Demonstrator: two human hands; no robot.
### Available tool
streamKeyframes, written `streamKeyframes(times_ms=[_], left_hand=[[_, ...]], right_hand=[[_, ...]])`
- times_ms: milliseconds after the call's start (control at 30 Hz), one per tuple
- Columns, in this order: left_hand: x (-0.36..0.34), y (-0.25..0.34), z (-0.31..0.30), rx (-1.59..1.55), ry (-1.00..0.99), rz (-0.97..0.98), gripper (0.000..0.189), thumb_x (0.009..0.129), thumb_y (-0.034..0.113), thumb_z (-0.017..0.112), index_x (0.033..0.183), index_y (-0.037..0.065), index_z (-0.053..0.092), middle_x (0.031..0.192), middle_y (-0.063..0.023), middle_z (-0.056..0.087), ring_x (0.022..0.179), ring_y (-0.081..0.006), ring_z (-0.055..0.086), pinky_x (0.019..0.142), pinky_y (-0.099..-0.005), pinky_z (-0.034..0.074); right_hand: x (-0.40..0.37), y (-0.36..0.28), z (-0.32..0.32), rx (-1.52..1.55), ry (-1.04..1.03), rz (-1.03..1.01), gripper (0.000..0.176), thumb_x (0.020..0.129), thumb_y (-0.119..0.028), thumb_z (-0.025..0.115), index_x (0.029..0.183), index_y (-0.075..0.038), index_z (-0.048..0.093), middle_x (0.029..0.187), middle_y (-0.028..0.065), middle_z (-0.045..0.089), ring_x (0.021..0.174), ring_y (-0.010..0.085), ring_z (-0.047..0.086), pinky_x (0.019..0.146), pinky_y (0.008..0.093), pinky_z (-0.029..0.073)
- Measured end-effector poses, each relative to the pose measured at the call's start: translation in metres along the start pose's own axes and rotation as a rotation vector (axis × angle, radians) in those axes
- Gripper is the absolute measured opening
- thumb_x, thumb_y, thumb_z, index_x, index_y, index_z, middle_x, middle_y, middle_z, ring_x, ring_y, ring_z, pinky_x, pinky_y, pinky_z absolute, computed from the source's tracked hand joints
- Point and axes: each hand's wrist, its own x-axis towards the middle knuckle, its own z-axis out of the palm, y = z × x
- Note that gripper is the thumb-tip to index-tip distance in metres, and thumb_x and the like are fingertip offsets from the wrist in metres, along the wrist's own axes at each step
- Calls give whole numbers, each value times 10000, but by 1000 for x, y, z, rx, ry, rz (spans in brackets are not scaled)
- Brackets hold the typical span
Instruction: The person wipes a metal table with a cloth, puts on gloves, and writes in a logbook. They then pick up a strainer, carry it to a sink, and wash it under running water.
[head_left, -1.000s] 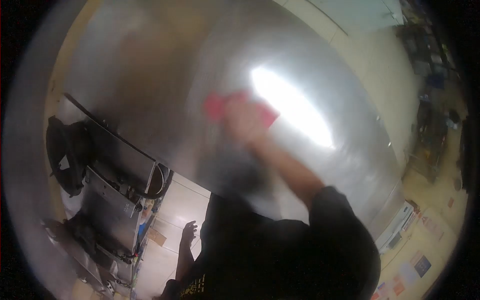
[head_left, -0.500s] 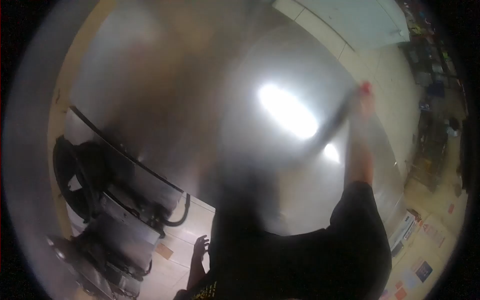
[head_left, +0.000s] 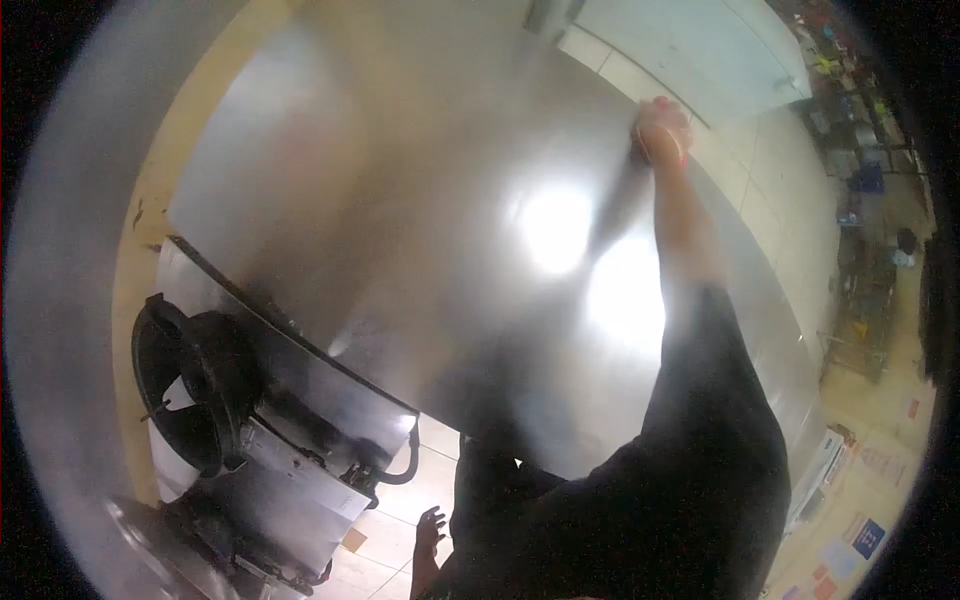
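Observation:
My right hand is stretched far out over a shiny metal surface, near its far edge. Its fingers look closed, and what they hold, if anything, cannot be made out. A thin red band shows at the wrist. A dark reflection of the arm lies on the metal beside it. Low in the view, my left hand hangs over the tiled floor with its fingers apart and nothing in them.
At the lower left stand a black ring-shaped burner part and a metal unit with a curved black handle or pipe. Crowded shelves line the right side. A pale panel is at the top. Haze blurs parts of the view.
My right hand has moved farther forward and to the left over the metal. The view has shifted, and the burner part and my left hand appear lower and more to the right.

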Motion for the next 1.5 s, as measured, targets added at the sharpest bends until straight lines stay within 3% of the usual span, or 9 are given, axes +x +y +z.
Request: streamKeyframes(times_ms=[100, 167, 267, 467, 667, 833, 1133, 1333, 1500], left_hand=[[1, -20, 2, -69, -71, 55, 444, 931, 434, 504, 1311, 204, 495, 1233, -87, 568, 1101, -247, 519, 861, -518, 414], [3, -16, 8, -3, -91, 22, 435, 931, 420, 504, 1310, 206, 498, 1233, -87, 569, 1103, -248, 519, 861, -516, 413], [5, -2, 10, 1, -82, 22, 422, 931, 399, 504, 1308, 209, 501, 1232, -87, 569, 1105, -250, 518, 861, -514, 412], [-4, 3, -6, -11, -3, 98, 379, 954, 334, 463, 1311, 213, 502, 1238, -89, 568, 1112, -257, 521, 862, -513, 420], [-6, -50, -15, 68, -40, 170, 387, 984, 376, 391, 1317, 204, 487, 1247, -92, 572, 1107, -251, 529, 866, -519, 428], [-27, -23, 19, 94, -38, 111, 442, 975, 435, 390, 1335, 192, 473, 1263, -81, 557, 1160, -242, 518, 898, -516, 410], [-9, -63, 20, 6, 6, 212, 412, 958, 416, 443, 1311, 212, 501, 1254, -96, 561, 1119, -264, 520, 908, -542, 400], [-5, -104, 32, 372, -96, 256, 415, 955, 430, 445, 1295, 199, 500, 1205, -79, 561, 1089, -255, 525, 858, -497, 424], [-4, -94, 53, 114, -11, 170, 431, 941, 417, 432, 1307, 197, 493, 1238, -81, 552, 1139, -255, 514, 887, -495, 406]], right_hand=[[-88, -40, -57, 484, -213, 7, 319, 941, -230, 439, 1175, -48, 556, 921, 187, 653, 770, 294, 655, 655, 425, 527], [-178, -106, 12, -337, 876, -403, 293, 929, -243, 464, 1088, -31, 590, 837, 169, 651, 735, 268, 661, 597, 409, 547], [-272, -129, -89, 620, -326, -1080, 276, 930, -240, 483, 1065, -28, 597, 902, 167, 649, 828, 275, 647, 681, 406, 529], [-43, -85, -82, 427, -17, 91, 247, 931, -235, 521, 1019, -22, 611, 1030, 163, 645, 1013, 290, 617, 849, 400, 493], [-232, -220, -49, 525, 302, -558, 215, 895, -180, 476, 1001, -33, 592, 1054, 170, 621, 966, 343, 601, 882, 470, 471], [-397, -178, -142, 802, -698, -1192, 155, 854, -198, 537, 823, -82, 635, 967, 134, 660, 945, 296, 635, 801, 441, 522], [-100, 119, -27, 414, 71, 339, 384, 763, -148, 625, 1123, -44, 540, 1033, 225, 587, 927, 368, 590, 818, 465, 481], [-342, -24, -43, 41, 306, -318, 120, 899, -168, 449, 905, -120, 559, 730, 73, 589, 605, 234, 607, 563, 406, 499], [-509, 4, -121, 824, -501, -977, 182, 865, -184, 483, 737, -109, 587, 826, 84, 642, 802, 216, 643, 694, 379, 524]])
